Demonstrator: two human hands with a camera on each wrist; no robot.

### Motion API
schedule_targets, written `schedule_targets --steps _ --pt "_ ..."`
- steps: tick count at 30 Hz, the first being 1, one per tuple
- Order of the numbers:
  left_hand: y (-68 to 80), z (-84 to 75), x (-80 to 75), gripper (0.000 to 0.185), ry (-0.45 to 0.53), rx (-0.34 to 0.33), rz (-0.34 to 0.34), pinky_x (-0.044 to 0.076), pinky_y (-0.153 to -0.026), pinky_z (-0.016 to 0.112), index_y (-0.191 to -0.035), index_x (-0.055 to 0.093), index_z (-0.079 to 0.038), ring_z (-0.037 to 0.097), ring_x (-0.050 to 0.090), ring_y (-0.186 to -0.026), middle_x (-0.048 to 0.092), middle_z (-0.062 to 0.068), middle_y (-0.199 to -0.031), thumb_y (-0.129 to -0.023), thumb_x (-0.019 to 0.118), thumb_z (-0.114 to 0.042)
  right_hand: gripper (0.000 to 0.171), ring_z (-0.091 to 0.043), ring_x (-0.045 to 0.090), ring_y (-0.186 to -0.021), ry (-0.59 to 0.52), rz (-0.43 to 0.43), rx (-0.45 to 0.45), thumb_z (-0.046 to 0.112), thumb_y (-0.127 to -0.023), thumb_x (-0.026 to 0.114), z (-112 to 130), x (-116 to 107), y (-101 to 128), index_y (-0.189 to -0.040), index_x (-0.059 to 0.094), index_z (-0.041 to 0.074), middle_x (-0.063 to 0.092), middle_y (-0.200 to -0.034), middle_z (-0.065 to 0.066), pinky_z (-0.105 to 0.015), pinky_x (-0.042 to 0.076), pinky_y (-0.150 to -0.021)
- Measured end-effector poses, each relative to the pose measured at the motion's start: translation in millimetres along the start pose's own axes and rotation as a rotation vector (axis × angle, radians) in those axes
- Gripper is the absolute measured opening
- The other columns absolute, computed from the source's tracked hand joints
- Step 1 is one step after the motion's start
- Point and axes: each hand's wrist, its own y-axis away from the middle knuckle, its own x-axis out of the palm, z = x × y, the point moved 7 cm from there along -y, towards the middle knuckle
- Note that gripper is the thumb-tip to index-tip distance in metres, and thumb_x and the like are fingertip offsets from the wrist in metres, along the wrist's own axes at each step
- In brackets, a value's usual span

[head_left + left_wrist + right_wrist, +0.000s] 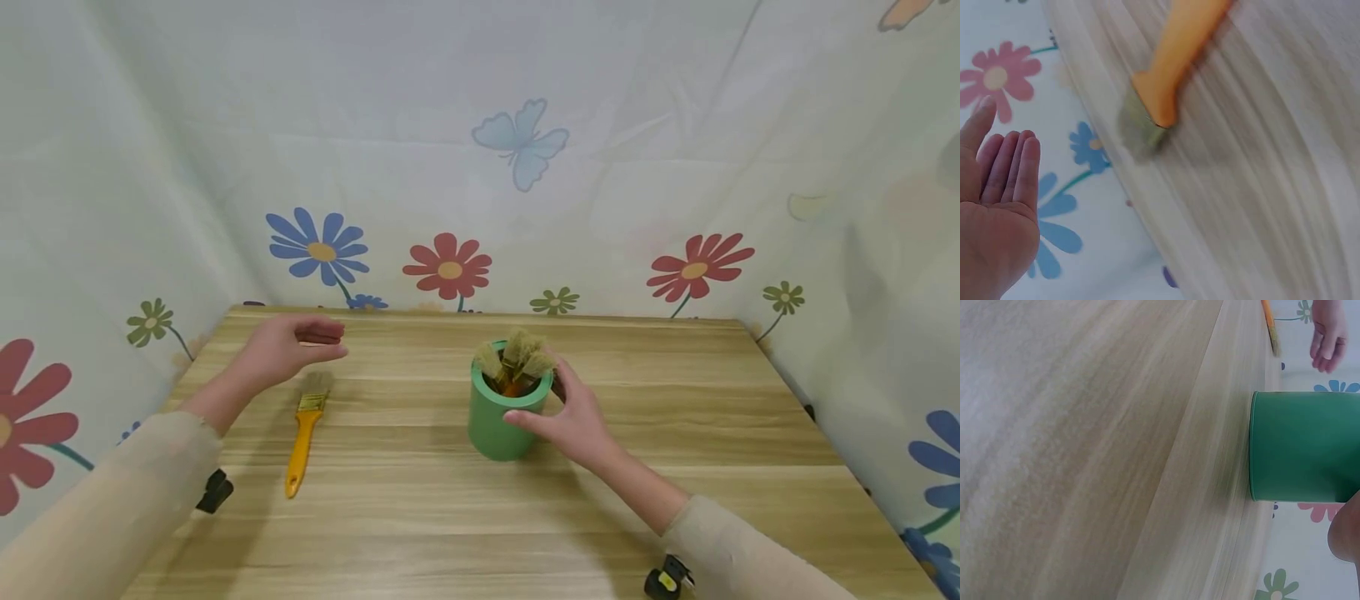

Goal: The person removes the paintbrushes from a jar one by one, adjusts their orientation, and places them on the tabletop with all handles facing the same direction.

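A green cylindrical cup (497, 425) stands upright on the wooden table, holding several paintbrushes (517, 357) with their pale bristles up. My right hand (577, 417) holds the cup from its right side, thumb across the front and fingers behind the rim. In the right wrist view, the thumb (1345, 531) shows beside the cup's wall; the other fingers are hidden. On the left lies a paintbrush with a yellow-orange handle (302, 450), bristles pointing away. Above its bristle end hovers my left hand (288, 350), fingers extended, holding nothing. The left wrist view shows that hand (1004, 212) palm-side, apart from the brush.
The wood-grain table (405, 517) reaches back to a white curtain (420, 100) printed with flowers and a butterfly. The same fabric hangs along both sides. Small black devices (215, 492) show by both wrists.
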Motion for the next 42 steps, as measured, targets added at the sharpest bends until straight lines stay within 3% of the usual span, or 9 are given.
schedule_targets --steps 9,24,32,42 --pt "1.3 -62.3 15.4 0.057 0.095 0.108 0.061 0.059 -0.102 0.044 -0.142 0.069 -0.009 0.035 0.069 -0.127 0.071 0.013 -0.138 -0.093 0.087 -0.032 0.106 -0.033 0.046 -0.152 0.006 -0.001 0.003 0.027 -0.082 0.096 0 0 -1 -0.167 0.034 0.011 0.046 -0.165 -0.012 -0.052 0.039 -0.123" --pt "4.1 -132.3 46.9 0.064 0.202 0.207 0.106 0.057 -0.105 0.044 -0.143 0.068 -0.009 0.03 0.07 -0.127 0.071 0.011 -0.139 -0.088 0.091 -0.031 0.106 -0.033 0.045 -0.152 -0.004 -0.001 -0.016 0.026 -0.083 0.096 -1 0 -1 -0.167 0.033 0.012 0.045 -0.166 -0.012 -0.052 0.038 -0.124" --pt "5.6 -159.2 62.9 0.064 0.212 0.226 0.133 0.056 -0.107 0.045 -0.143 0.069 -0.011 0.03 0.069 -0.128 0.07 0.011 -0.141 -0.087 0.092 -0.033 0.107 -0.033 0.045 -0.152 0.0 -0.005 -0.006 0.027 -0.083 0.096 -3 0 0 -0.168 0.032 0.012 0.045 -0.166 -0.011 -0.052 0.038 -0.124" --pt "8.1 -181.0 80.8 0.063 0.142 0.247 0.103 0.058 -0.106 0.044 -0.142 0.071 -0.014 0.028 0.07 -0.126 0.071 0.005 -0.139 -0.087 0.091 -0.038 0.104 -0.032 0.046 -0.151 -0.015 0.007 -0.025 0.026 -0.084 0.095 0 1 0 -0.167 0.034 0.013 0.047 -0.165 -0.01 -0.054 0.037 -0.124"
